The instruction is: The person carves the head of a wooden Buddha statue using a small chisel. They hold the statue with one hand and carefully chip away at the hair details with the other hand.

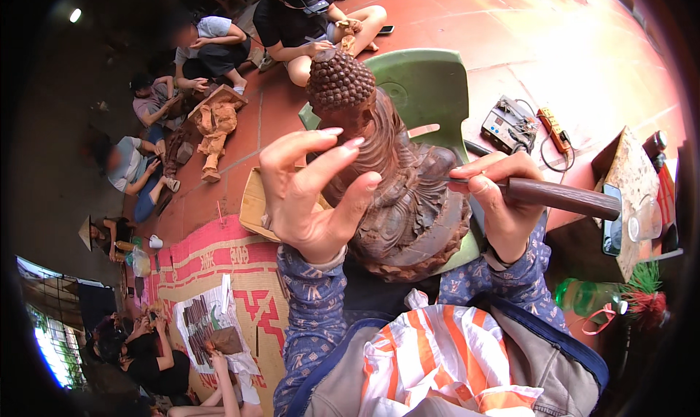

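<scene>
On your right, a grey control box [504,127] sits just beside an orange power strip [555,129] on the red tiled floor [430,23]. Nearer you, a phone [612,220] lies beside a clear cup [645,220]. An orange-striped white cloth [437,351] covers your lap. To your left are a patterned woven mat [175,291], a reddish wood carving [216,129] and several seated people [130,158].

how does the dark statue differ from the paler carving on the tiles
The dark statue is deep brown; the paler carving is light orange-brown. The dark statue looks larger, partly from nearness, than the paler carving. The left hand and right hand are by the dark statue; neither is near the paler carving. Both are carved figures.
</scene>
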A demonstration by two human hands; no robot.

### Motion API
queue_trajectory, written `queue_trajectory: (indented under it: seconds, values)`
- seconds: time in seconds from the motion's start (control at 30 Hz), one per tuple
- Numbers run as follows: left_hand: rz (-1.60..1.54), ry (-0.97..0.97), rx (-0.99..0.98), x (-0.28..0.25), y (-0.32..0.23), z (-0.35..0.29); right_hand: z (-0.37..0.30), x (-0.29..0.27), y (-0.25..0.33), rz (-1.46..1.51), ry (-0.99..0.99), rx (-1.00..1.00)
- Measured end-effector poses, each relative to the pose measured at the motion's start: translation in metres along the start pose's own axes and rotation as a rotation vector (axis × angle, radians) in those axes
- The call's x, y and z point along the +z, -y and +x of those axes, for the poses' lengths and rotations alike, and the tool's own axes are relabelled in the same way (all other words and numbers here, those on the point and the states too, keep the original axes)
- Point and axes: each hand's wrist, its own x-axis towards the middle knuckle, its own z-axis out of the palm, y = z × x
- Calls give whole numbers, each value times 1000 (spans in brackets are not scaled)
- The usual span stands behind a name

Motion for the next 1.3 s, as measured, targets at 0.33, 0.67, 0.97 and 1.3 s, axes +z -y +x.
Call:
queue_trajectory:
  seconds: [0.33,0.67,0.97,1.3]
  values:
    - [204,151,54,-2,-28,-22,-9,20,8,122,171,152]
    - [-481,109,-208,-4,45,35,10,24,-5,256,345,-232]
    - [-617,561,-410,9,68,61,11,12,-4,87,286,-262]
    - [-523,321,-557,2,39,48,13,24,-7,162,254,-172]
